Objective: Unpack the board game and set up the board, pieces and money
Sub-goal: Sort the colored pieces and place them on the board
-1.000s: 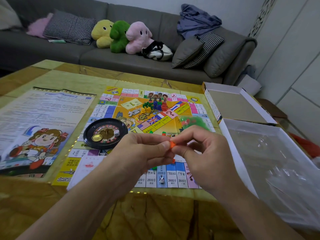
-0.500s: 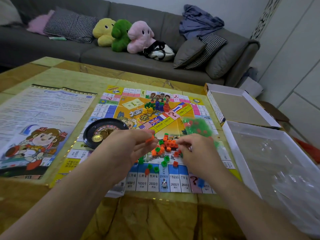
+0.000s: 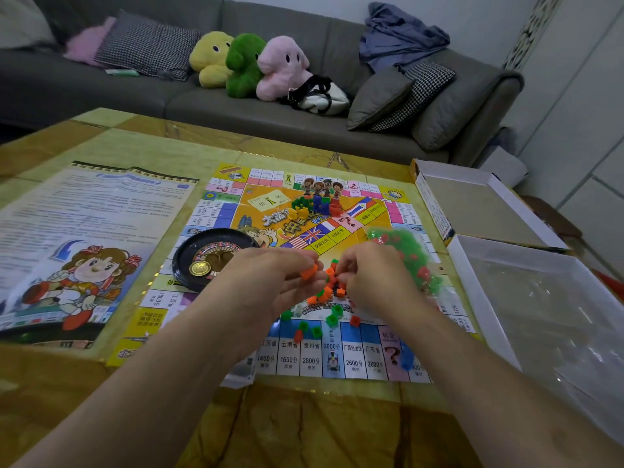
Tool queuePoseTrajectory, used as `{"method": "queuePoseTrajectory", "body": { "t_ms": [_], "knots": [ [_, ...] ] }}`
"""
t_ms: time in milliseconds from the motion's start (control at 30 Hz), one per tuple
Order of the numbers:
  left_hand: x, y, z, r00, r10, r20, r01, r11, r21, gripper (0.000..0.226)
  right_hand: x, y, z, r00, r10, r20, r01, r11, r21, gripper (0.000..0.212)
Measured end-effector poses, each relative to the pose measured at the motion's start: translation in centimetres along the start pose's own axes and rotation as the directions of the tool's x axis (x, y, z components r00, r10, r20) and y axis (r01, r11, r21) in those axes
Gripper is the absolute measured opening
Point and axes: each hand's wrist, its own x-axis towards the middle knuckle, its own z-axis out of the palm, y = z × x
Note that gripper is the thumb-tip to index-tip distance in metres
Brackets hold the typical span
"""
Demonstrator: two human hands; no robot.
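Game board (image 3: 337, 358) lies flat on the yellow-green counter (image 3: 304, 423), its printed squares facing up. Both hands work over the board's near middle. Left hand (image 3: 270, 282) is curled, thumb and fingers pinching 1 small orange piece (image 3: 309, 273) lifted clear of the board. Right hand (image 3: 374, 282) is curled too, fingertips down in a loose pile of orange and green pieces (image 3: 329, 288); it seems to pinch something there, but which piece cannot be told. A few green and orange pieces lie scattered just nearer on the blue squares. A clear bag of green and red pieces (image 3: 405, 255) rests on the board just beyond the right hand. A black roulette wheel (image 3: 211, 258) sits on the board's left part, partly behind the left hand. Small yellow, green, blue and red pawns (image 3: 317, 206) cluster at the board's far middle. Left of the board, touching its edge, a printed rules sheet (image 3: 94, 238) with a cartoon figure lies flat. Right of the board sit 2 open box halves: the far box lid (image 3: 479, 204) and the near box tray (image 3: 540, 315) holding clear plastic wrap. Beyond the counter, a grey sofa (image 3: 270, 109) carries 3 plush toys (image 3: 246, 64), yellow, green and pink.
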Motion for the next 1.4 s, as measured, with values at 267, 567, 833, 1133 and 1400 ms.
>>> {"method": "queuePoseTrajectory", "body": {
  "t_ms": [267,567,833,1133,1400],
  "knots": [
    [-0.4,0.0,-0.3,1.000,0.029,0.010,-0.029,0.999,-0.013,0.015,-0.5,0.7,-1.0,0.996,0.039,-0.075,-0.022,0.975,0.220,0.017],
    [-1.8,-0.8,0.6,0.991,0.069,0.117,-0.078,0.995,0.068,0.017,-6.2,-0.2,-5.6,0.997,-0.030,-0.065,0.065,0.757,0.651,0.017],
    [-3.1,-1.7,1.7,0.976,0.117,0.185,-0.124,0.992,0.025,0.019,-8.6,-1.2,-6.1,0.982,-0.089,-0.168,0.178,0.731,0.659,0.014],
    [-2.9,-1.9,1.6,0.972,0.114,0.204,-0.124,0.991,0.039,0.025,-8.6,-1.2,-6.3,0.976,-0.140,-0.169,0.218,0.687,0.693,0.026],
    [-2.8,-1.6,1.4,0.962,0.082,0.259,-0.121,0.983,0.139,0.024,-8.5,-0.7,-6.7,0.969,-0.151,-0.197,0.246,0.684,0.687,0.028]
  ]
}}
